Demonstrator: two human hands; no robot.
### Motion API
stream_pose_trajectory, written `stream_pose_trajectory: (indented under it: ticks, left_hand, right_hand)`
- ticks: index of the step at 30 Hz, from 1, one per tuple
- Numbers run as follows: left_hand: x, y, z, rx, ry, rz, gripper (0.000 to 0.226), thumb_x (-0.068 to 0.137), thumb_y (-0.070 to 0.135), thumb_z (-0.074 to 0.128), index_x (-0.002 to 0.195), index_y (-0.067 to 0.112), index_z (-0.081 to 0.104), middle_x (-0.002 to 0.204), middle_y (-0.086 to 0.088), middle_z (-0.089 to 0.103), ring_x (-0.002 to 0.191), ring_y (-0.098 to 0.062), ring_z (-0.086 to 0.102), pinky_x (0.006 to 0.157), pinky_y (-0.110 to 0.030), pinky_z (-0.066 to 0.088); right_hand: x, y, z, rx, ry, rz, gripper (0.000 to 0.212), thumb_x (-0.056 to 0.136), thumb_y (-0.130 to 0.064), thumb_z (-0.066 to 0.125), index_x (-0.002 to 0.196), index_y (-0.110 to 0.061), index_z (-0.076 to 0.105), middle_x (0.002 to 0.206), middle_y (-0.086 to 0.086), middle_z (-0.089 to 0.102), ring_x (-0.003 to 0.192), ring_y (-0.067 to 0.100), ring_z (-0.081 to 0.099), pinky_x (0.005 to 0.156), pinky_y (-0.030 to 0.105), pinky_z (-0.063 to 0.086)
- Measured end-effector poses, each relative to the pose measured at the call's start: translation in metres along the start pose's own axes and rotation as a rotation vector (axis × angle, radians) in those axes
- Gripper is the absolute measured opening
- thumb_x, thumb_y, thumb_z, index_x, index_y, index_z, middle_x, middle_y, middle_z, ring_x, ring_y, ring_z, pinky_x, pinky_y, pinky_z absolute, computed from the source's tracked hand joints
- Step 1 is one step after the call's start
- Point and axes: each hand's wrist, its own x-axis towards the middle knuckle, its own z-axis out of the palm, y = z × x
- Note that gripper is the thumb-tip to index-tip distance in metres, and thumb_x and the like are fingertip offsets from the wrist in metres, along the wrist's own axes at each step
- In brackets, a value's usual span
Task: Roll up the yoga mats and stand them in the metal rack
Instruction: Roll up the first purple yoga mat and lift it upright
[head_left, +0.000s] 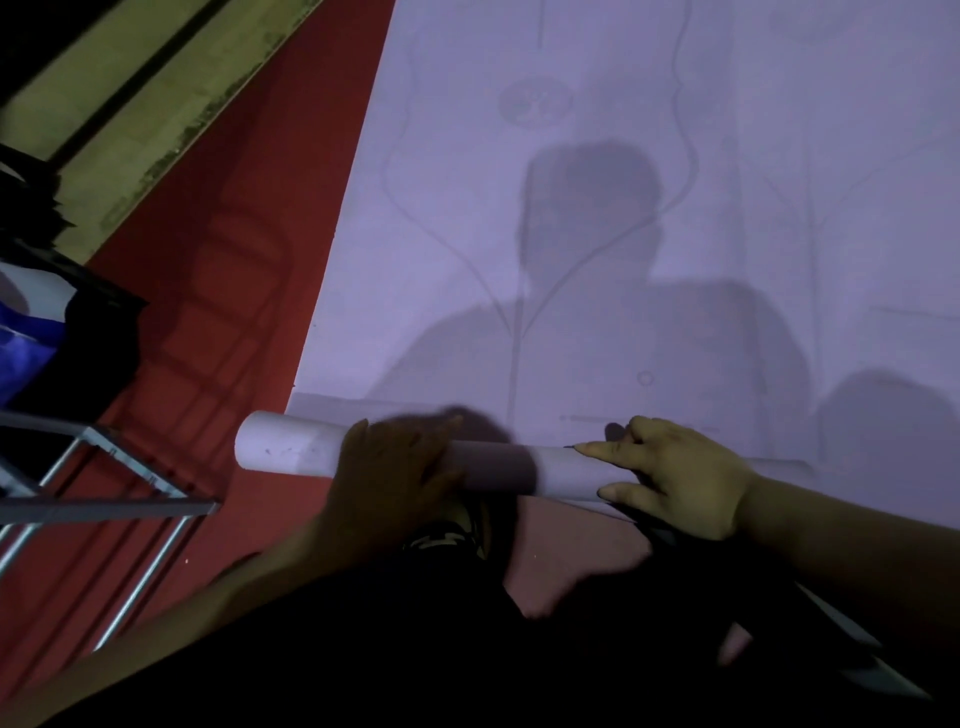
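While the left hand (395, 470) and right hand (675, 480) press flat-fingered on the roll (291, 449), the yoga mat (597, 218) lies mostly unrolled beyond them. Next, probably an even forward push; the metal rack (111, 499) stands left of them.

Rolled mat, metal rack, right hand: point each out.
rolled mat (291, 449): head view, bare left end.
metal rack (114, 508): head view, grey top rail.
right hand (680, 478): head view, back of hand.
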Motion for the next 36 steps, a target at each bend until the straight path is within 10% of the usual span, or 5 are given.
stream_pose_trajectory:
  ticks: [12,20,36]
  left_hand:
    - [0.035,-0.012,-0.026,0.014,-0.221,0.150,0.058,0.096,0.072,0.021,0.152,0.055,0.024,0.123,0.002,0.061,0.110,-0.023,0.059,0.089,-0.041,0.042]
    - [0.016,-0.012,-0.004,0.086,0.031,0.244,0.060,0.101,0.070,0.025,0.155,0.045,0.032,0.114,-0.002,0.061,0.094,-0.027,0.060,0.081,-0.045,0.045]
    - [0.047,-0.017,-0.026,0.148,-0.108,0.183,0.070,0.090,0.083,0.013,0.154,0.055,0.018,0.110,-0.001,0.065,0.099,-0.027,0.066,0.084,-0.043,0.051]
  right_hand:
    - [-0.005,-0.036,0.008,-0.219,0.283,0.040,0.063,0.092,-0.072,0.047,0.148,-0.042,0.048,0.113,0.001,0.060,0.088,0.029,0.058,0.074,0.041,0.048]
    - [0.005,-0.029,0.010,-0.243,0.261,0.024,0.058,0.093,-0.067,0.041,0.142,-0.039,0.055,0.100,-0.003,0.065,0.073,0.025,0.064,0.061,0.038,0.050]
    - [0.022,-0.024,-0.034,-0.222,0.031,0.007,0.085,0.081,-0.084,0.009,0.158,-0.049,0.012,0.133,-0.002,0.054,0.119,0.027,0.056,0.098,0.040,0.046]
